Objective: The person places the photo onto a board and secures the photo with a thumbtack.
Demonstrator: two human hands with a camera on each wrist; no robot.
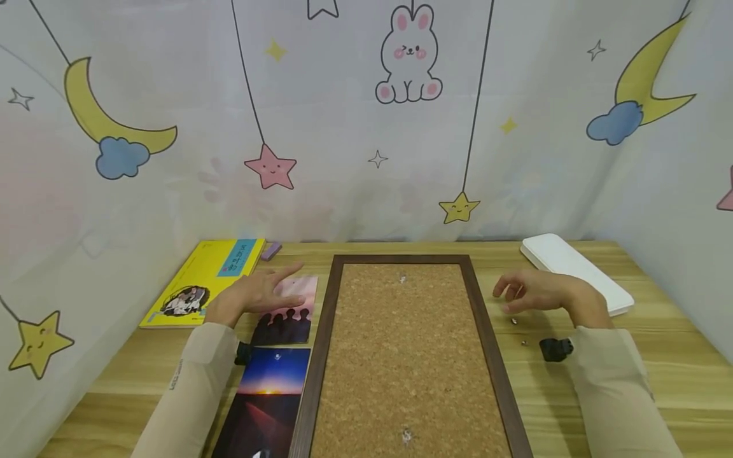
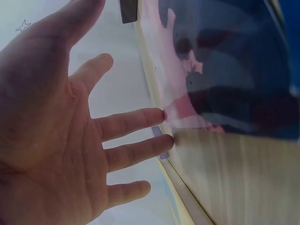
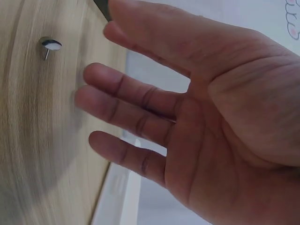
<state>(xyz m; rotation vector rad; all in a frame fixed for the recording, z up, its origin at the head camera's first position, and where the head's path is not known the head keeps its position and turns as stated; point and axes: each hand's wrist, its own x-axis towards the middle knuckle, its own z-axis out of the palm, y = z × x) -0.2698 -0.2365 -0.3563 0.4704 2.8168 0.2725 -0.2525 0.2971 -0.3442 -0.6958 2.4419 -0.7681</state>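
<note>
My left hand [image 1: 258, 294] is over the upper photo [image 1: 283, 327], a pink print with dark silhouettes. Its fingers are spread in the left wrist view, with fingertips [image 2: 161, 142] near the photo's edge; whether they touch is unclear. Below that print lies a sunset photo [image 1: 272, 388]. A dark-framed cork board [image 1: 412, 350] is between the two hands. To its right, my right hand [image 1: 535, 291] hovers with loosely bent fingers and holds nothing. Two silvery thumbtacks lie beneath it, one thumbtack [image 1: 514, 321] nearer the fingers; a metal thumbtack [image 3: 50, 44] appears in the right wrist view.
A yellow book [image 1: 197, 280] lies at the back left, with a small purple block [image 1: 272, 251] beside it. At the back right rests a long white case [image 1: 578, 270]. Small shiny pieces [image 1: 407, 436] show on the cork. A patterned curtain [image 1: 343, 127] encloses the wooden table [image 1: 676, 343].
</note>
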